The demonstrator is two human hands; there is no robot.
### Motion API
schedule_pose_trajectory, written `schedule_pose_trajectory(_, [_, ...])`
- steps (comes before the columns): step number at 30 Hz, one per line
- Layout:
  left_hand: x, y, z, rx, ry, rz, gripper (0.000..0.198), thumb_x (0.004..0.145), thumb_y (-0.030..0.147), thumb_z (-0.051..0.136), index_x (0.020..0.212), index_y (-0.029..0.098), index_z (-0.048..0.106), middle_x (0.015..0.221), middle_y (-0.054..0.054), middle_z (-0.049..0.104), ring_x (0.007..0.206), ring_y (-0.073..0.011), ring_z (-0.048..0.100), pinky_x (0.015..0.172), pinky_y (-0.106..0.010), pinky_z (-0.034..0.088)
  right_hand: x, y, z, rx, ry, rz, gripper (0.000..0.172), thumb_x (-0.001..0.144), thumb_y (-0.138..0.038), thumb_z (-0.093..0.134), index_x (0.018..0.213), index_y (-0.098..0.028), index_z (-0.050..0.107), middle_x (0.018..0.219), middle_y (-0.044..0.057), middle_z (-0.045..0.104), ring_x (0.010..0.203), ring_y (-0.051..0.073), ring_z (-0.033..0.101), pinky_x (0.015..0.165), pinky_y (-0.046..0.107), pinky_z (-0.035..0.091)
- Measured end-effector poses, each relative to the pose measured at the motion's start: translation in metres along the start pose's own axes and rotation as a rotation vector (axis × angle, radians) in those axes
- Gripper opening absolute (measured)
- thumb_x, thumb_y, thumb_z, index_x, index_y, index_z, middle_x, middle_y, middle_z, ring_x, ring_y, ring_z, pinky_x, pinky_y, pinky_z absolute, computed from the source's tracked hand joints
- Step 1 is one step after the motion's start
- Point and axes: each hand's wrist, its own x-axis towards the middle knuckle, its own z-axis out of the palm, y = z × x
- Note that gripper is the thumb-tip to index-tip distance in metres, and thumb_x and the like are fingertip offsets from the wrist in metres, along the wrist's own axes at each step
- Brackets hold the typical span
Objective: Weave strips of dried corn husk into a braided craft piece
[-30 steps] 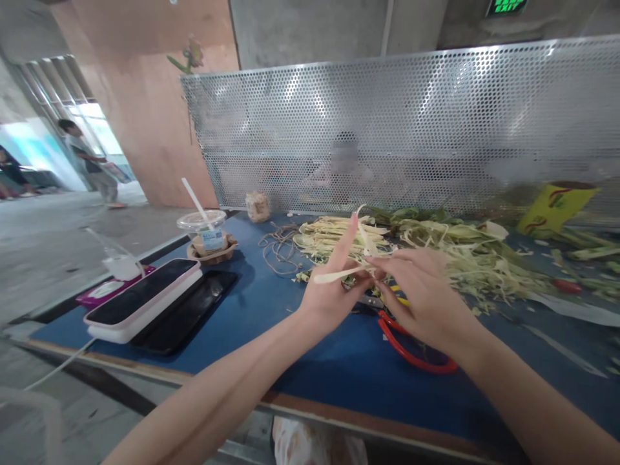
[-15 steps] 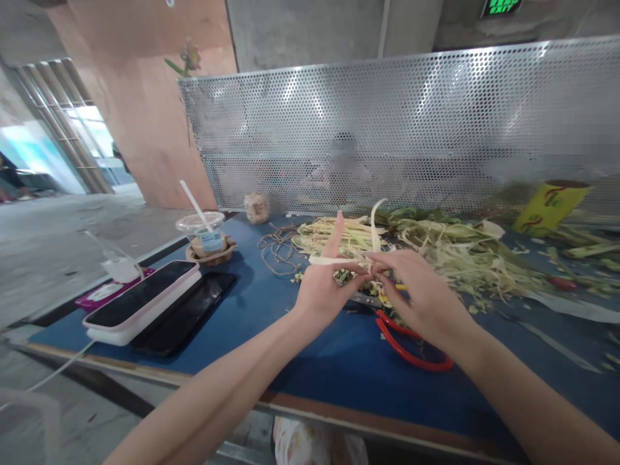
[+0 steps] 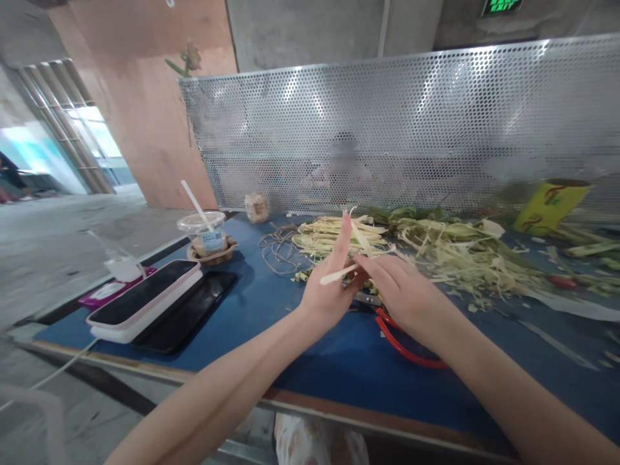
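Note:
My left hand (image 3: 325,294) and my right hand (image 3: 405,289) meet above the middle of the blue table. Between them is a pale, flat plant strip (image 3: 334,276) that looks like husk. One end lies across my left hand, while another pale length (image 3: 361,239) stands up behind the fingers. My left index finger points upward; the other left fingers are pinched on the strip. My right fingers are closed on it too, their tips partly hidden. Beneath my right hand lie red-handled scissors (image 3: 409,354), partly covered.
Behind my hands lie a bundle of pale strips (image 3: 317,236) and a heap of husks (image 3: 465,248). Two phones (image 3: 145,294) (image 3: 186,316), a lidded cup (image 3: 208,240) and twine (image 3: 278,248) are leftward. A yellow tube (image 3: 552,206) stands near the perforated metal screen (image 3: 387,129).
My hands have closed in on each other, the right one moving left. The strip's end across my left hand now slants downward, and its upright part is lower and leans left.

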Motion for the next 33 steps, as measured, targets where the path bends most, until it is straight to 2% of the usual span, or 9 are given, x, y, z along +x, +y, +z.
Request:
schedule_pose_trajectory(2, [0.000,-0.001,0.001,-0.022,0.017,0.027,0.063,0.074,0.017,0.055,0.131,0.024,0.030,0.068,0.003,0.063,0.057,-0.0101,0.055,0.054,-0.021,0.044,-0.002,0.001,0.000,0.077,-0.007,0.045,0.042,0.083,-0.005,0.037,0.124,-0.007,0.037,0.108,0.016,0.056,0.104,0.024,0.050,0.088,0.038,0.043])
schedule_pose_trajectory(4, [0.000,0.000,-0.001,-0.041,0.004,0.054,0.072,0.075,0.018,0.054,0.136,0.024,0.018,0.069,0.002,0.064,0.057,-0.0106,0.056,0.055,-0.022,0.046,-0.003,0.003,-0.001,0.158,0.003,0.145,0.041,0.084,-0.009,0.039,0.125,-0.012,0.036,0.108,0.014,0.057,0.102,0.022,0.053,0.086,0.036,0.045])
schedule_pose_trajectory(8, [0.000,0.002,-0.004,-0.152,-0.027,0.051,0.085,0.075,0.016,0.055,0.138,0.025,0.000,0.074,0.001,0.066,0.059,-0.0107,0.057,0.052,-0.021,0.047,-0.002,0.005,-0.004,0.300,0.025,0.400,0.032,0.083,-0.016,0.044,0.115,-0.021,0.045,0.098,0.006,0.062,0.095,0.019,0.058,0.077,0.031,0.050])
schedule_pose_trajectory(12, [0.001,0.005,-0.004,-0.259,-0.033,0.012,0.094,0.072,0.015,0.058,0.138,0.024,-0.009,0.074,0.000,0.066,0.067,-0.0123,0.059,0.046,-0.018,0.045,-0.001,0.005,-0.006,0.366,0.061,0.508,0.026,0.079,-0.018,0.049,0.106,-0.021,0.050,0.099,0.006,0.063,0.096,0.020,0.059,0.073,0.030,0.051])
schedule_pose_trajectory(18, [-0.001,0.008,-0.004,-0.328,-0.002,0.002,0.092,0.071,0.011,0.057,0.139,0.026,-0.002,0.074,0.000,0.065,0.065,-0.0120,0.058,0.041,-0.016,0.043,0.000,0.004,-0.007,0.331,0.153,0.519,0.029,0.076,-0.018,0.054,0.105,-0.022,0.051,0.111,0.008,0.057,0.095,0.022,0.059,0.071,0.031,0.052])
schedule_pose_trajectory(23, [-0.001,0.008,-0.005,-0.321,0.064,0.006,0.088,0.071,0.014,0.059,0.139,0.026,0.005,0.073,0.000,0.064,0.068,-0.0133,0.059,0.042,-0.017,0.044,0.003,0.004,-0.009,0.355,0.179,0.510,0.027,0.076,-0.018,0.054,0.103,-0.022,0.052,0.107,0.008,0.059,0.091,0.021,0.061,0.069,0.031,0.053])
schedule_pose_trajectory(27, [-0.001,0.008,-0.005,-0.323,0.098,0.015,0.085,0.072,0.019,0.060,0.138,0.027,0.007,0.073,-0.002,0.065,0.077,-0.0181,0.061,0.042,-0.021,0.045,0.003,0.003,-0.009,0.403,0.171,0.516,0.029,0.077,-0.018,0.053,0.105,-0.021,0.051,0.103,0.009,0.060,0.083,0.019,0.063,0.066,0.029,0.053])
schedule_pose_trajectory(30, [-0.002,0.007,-0.004,-0.324,0.119,0.004,0.085,0.073,0.024,0.062,0.138,0.026,0.009,0.070,-0.003,0.066,0.079,-0.0201,0.061,0.043,-0.023,0.045,0.002,0.002,-0.008,0.492,0.168,0.538,0.024,0.078,-0.018,0.052,0.102,-0.019,0.052,0.097,0.008,0.062,0.079,0.017,0.063,0.066,0.028,0.054])
schedule_pose_trajectory(33, [-0.002,0.007,-0.003,-0.309,0.138,0.016,0.082,0.073,0.027,0.062,0.138,0.024,0.013,0.069,-0.002,0.066,0.081,-0.0195,0.061,0.043,-0.022,0.044,0.004,0.002,-0.010,0.538,0.182,0.571,0.012,0.077,-0.020,0.053,0.089,-0.018,0.057,0.099,0.008,0.062,0.074,0.015,0.063,0.064,0.028,0.054])
